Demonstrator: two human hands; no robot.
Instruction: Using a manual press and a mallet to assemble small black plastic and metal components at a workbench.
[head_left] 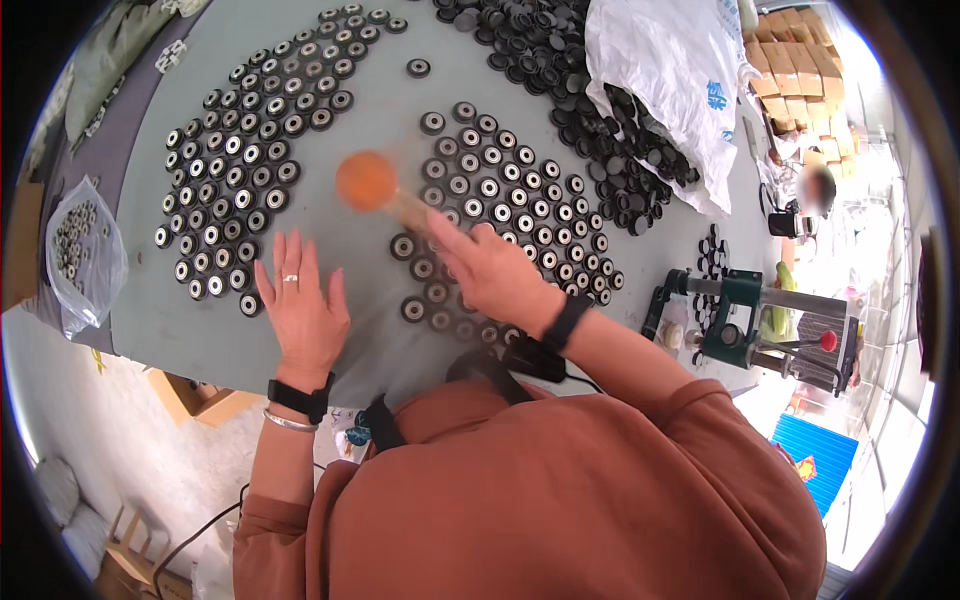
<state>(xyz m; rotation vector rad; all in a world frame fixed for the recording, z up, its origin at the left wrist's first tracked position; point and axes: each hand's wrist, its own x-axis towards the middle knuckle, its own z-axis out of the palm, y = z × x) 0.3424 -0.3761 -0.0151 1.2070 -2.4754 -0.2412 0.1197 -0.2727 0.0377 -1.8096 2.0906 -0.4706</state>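
Mallet (366, 181) blurs, right fingers (452, 241) wrapped round its part-hidden handle (409, 209), left fingers (293, 256) slightly spread

**Mallet (384, 192) in your right hand (497, 272), left hand (308, 305) spread**

You grip the handle (410, 212); the blurred orange head (365, 181) shows left of centre. Your left hand sits below it, near a cluster of black discs (235, 145) with metal middles. A second cluster (489, 187) fills the centre; black caps (520, 68) lie at the top, a white bag (650, 75) at upper right, a green press (735, 335) at right.
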